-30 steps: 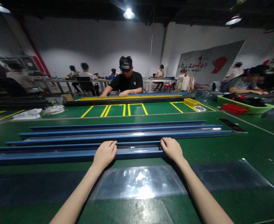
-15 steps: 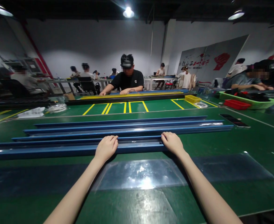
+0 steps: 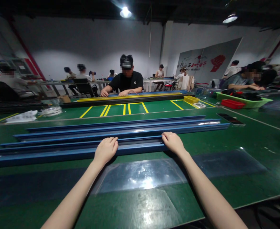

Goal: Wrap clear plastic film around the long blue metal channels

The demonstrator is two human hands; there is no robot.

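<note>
A long blue channel profile (image 3: 140, 149) lies on the green table in front of me, running out of view to the left. My left hand (image 3: 106, 149) is closed over it near the middle, fingers curled over the far edge. At its right end my right hand (image 3: 173, 142) grips it in the same way. Just beyond lie more blue channel profiles (image 3: 120, 128), side by side and roughly parallel. Between my forearms and under them, a clear plastic sheet (image 3: 142, 175) lies flat and reflects the lamp light.
Across the table a person in black (image 3: 126, 78) works over yellow and black strips (image 3: 130, 96). A phone (image 3: 230, 119) lies right of the profiles. Farther right stand a red tray (image 3: 232, 104), a yellow tray (image 3: 191, 99) and a green bin (image 3: 256, 101). A clear bag (image 3: 50, 109) lies at left.
The view has turned slightly to the right, so everything sits farther left in the picture. Both hands stay on the blue channel profile.
</note>
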